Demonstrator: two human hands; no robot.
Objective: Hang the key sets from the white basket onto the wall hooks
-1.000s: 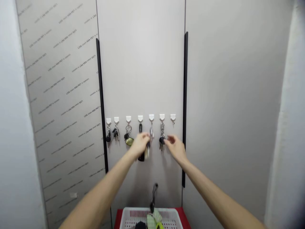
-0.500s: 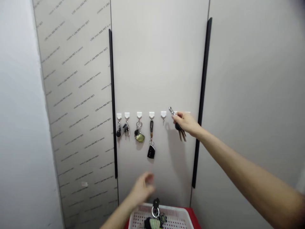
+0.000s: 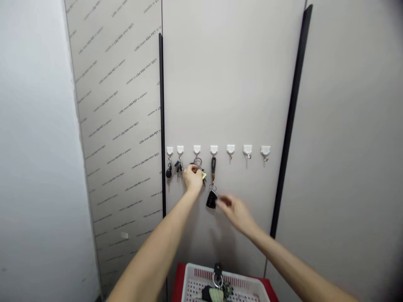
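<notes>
My left hand [image 3: 193,179] is closed at the third hook, its fingers on a bunch of keys [image 3: 204,175] with a shiny gold-green fob, partly hidden behind the hand. The key ring [image 3: 197,161] shows just above the fingers. My right hand [image 3: 234,209], slightly blurred, has its thumb and fingers apart beside a black car key [image 3: 211,199]. I cannot tell whether the fingertips touch it. That car key hangs by a dark strap [image 3: 213,167] from the fourth white hook [image 3: 214,150].
Two more key bunches [image 3: 169,170] hang at the left. Three bare hooks [image 3: 247,150] are at the right. Below, a white plastic basket [image 3: 189,279] on a red surface [image 3: 178,279] holds keys and a striped item [image 3: 216,294]. Black handle strips [image 3: 291,121] flank the panel.
My left hand has risen from above the basket to the third hook's keys. My right hand has moved down and left; the metal-clipped keys it held no longer show in it. The view has shifted.
</notes>
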